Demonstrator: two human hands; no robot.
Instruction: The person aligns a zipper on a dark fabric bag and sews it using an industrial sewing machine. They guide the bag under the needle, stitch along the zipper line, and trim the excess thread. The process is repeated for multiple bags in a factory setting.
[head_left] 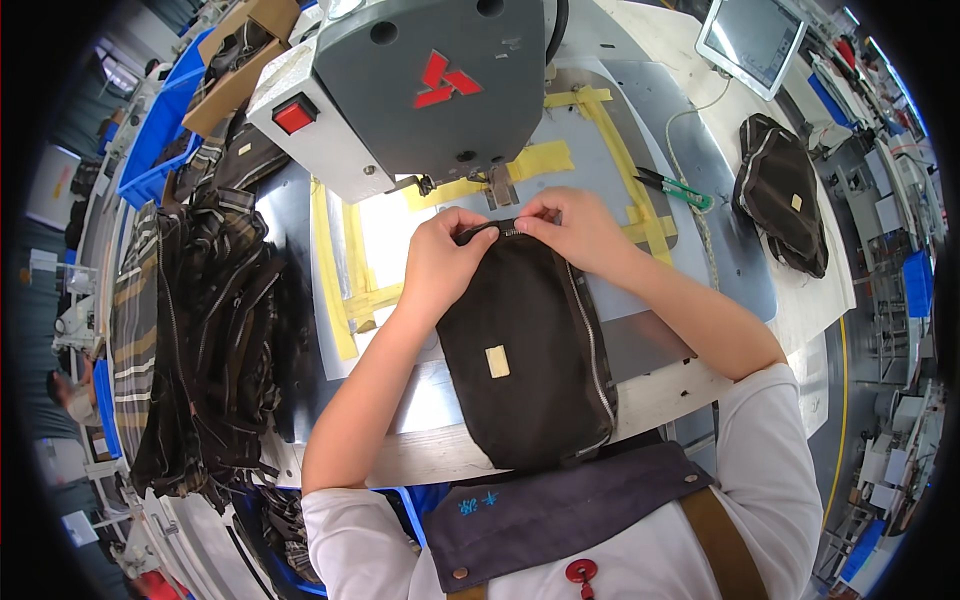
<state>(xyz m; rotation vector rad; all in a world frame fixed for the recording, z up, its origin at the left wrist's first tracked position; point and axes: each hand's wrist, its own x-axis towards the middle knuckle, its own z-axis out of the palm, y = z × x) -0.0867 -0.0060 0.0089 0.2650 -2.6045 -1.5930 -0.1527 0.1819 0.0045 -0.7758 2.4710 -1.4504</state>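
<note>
A dark brown fabric bag panel (pixel 525 350) lies on the machine's work surface, its lower end reaching over the front edge. A silver zipper (pixel 596 350) runs down its right side, and a small cream label (pixel 497 362) sits left of its middle. My left hand (pixel 447 255) pinches the left part of the panel's top edge. Beside it, my right hand (pixel 572 228) pinches the same edge further right, with a short piece of zipper between the hands. Both hands are just in front of the metal presser foot (pixel 501 186) under the grey sewing machine head (pixel 430 90).
Dark and plaid bag pieces (pixel 215 340) are heaped at left. Yellow tape (pixel 345 290) marks the plate. Green-handled snips (pixel 685 192) lie right of the machine. Another dark bag piece (pixel 785 195) rests at far right, below a tablet screen (pixel 752 42). A blue bin (pixel 165 130) stands back left.
</note>
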